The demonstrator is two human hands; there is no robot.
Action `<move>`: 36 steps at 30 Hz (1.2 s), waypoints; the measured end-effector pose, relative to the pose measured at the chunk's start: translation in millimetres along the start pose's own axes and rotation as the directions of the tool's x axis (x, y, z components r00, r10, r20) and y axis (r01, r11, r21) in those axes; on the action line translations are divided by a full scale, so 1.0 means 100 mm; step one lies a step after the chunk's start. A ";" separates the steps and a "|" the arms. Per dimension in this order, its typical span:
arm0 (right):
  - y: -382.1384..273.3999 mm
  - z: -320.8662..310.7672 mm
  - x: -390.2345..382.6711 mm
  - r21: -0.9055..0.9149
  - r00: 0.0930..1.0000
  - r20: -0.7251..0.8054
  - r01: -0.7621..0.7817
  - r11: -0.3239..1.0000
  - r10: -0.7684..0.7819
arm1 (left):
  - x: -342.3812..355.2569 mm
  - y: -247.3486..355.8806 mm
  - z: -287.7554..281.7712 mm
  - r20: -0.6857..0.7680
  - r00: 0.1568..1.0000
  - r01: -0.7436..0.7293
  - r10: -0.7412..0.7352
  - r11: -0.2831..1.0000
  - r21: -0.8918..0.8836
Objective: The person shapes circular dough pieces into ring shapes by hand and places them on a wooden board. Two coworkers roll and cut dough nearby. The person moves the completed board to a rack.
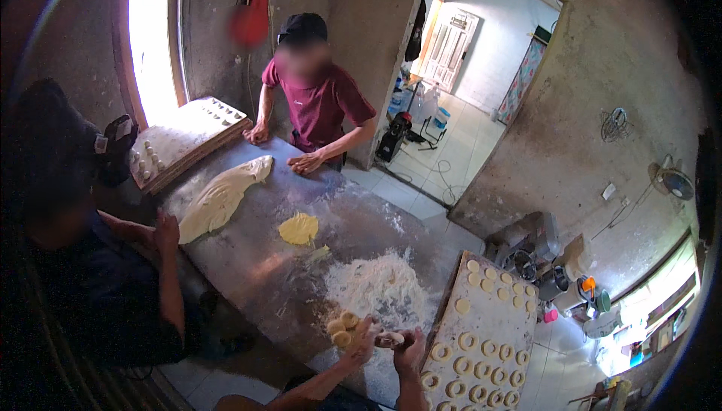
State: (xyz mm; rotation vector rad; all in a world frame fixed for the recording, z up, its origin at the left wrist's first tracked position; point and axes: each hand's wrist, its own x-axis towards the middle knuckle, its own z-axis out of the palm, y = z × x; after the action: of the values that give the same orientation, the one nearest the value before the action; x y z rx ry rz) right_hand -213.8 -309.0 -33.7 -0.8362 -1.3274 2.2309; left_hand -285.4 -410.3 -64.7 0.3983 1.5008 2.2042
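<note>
Low in the head view, a small dough ring sits between the person's two bare hands, above the floured near end of the worktable. It looks pale and rounded, with a darker middle; finer detail is too small to tell. The left hand has its fingers closed on one side of it, and the right hand grips the opposite side.

Just beside the left hand lie several yellowish dough rounds. Loose white flour spreads thickly beyond the hands; farther off are a flat yellow dough lump and a long pale dough slab. To the right, a dusted board carries rows of rings nearer the person and plain discs toward its far end.

A person in a maroon shirt stands across the table, and another in dark clothes is at the left. Around them are stained grey walls, a bright window, a doorway onto a tiled room, and a wall fan.
</note>
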 end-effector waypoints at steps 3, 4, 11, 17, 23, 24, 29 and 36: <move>-0.11 -0.24 -0.03 -0.332 0.985 0.007 -0.160 0.930 0.172 | -0.06 0.30 0.33 0.102 0.981 -0.190 0.164 0.911 0.367; -0.10 -0.36 0.01 -0.423 0.982 -0.023 -0.180 0.888 0.188 | -0.10 0.37 0.43 0.162 0.971 -0.234 0.178 0.861 0.453; -0.01 -0.90 0.02 -0.479 0.994 -0.039 -0.108 0.871 0.101 | -0.18 -0.32 0.90 -0.137 0.989 0.053 -0.059 0.998 -0.046; -0.13 -0.87 -0.09 -0.320 0.967 -0.087 0.202 0.926 -0.241 | -0.10 -1.09 0.97 -0.013 0.910 0.315 -0.415 0.712 -0.628; -0.24 -1.52 -0.20 -0.410 0.860 0.254 0.510 0.757 -0.442 | -0.39 -1.26 1.23 0.104 0.994 0.009 0.032 0.930 -0.367; -0.19 -1.59 -0.27 -0.426 0.867 0.206 0.496 0.757 -0.453 | -0.47 -1.34 1.32 0.130 0.983 0.183 -0.130 0.771 -0.610; -0.60 -1.73 -0.33 -0.756 0.913 0.321 0.407 0.513 -0.250 | -0.68 -1.69 1.20 0.037 0.999 0.042 -0.033 0.964 -0.264; -1.03 -1.93 -0.38 -0.687 0.940 0.212 0.339 0.643 -0.269 | -0.47 -0.94 1.95 -0.038 0.966 0.247 -0.257 0.953 -0.173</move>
State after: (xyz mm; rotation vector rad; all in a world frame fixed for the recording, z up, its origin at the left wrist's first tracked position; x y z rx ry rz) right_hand -50.6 -161.5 -2.2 -0.6633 -2.2614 1.4643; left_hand -134.7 -248.3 -80.0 0.0806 1.3025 2.1314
